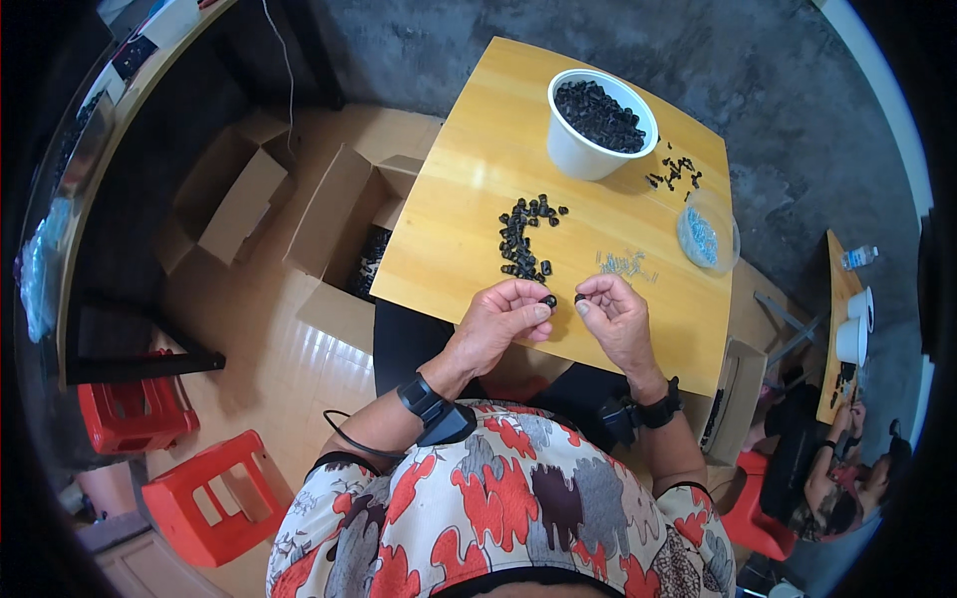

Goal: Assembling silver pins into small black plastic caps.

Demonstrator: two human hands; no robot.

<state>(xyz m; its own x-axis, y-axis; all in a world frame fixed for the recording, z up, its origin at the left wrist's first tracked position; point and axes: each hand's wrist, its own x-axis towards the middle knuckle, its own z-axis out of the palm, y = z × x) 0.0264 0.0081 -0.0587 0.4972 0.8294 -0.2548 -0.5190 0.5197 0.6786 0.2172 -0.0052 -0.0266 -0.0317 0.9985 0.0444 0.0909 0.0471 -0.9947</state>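
Note:
Over the near edge of the wooden table (439, 239), my left hand (505, 317) pinches a small round black part (548, 300) between thumb and fingers. Just to its right, my right hand (616, 317) grips another small black piece (580, 298), mostly covered by the fingertips. A narrow gap separates the two pieces. Beyond my left hand lies a curved pile of black knob-like parts (516, 239). Thin, pale metal pins (626, 264) are scattered beyond my right hand.
A white bucket (563, 149) full of black parts stands at the table's far side. Right of it lie loose black pieces (678, 171) and a clear tub (702, 239) of bluish pins. An open cardboard box (334, 214) and red stools (214, 498) are at left; another person (847, 478) sits at right.

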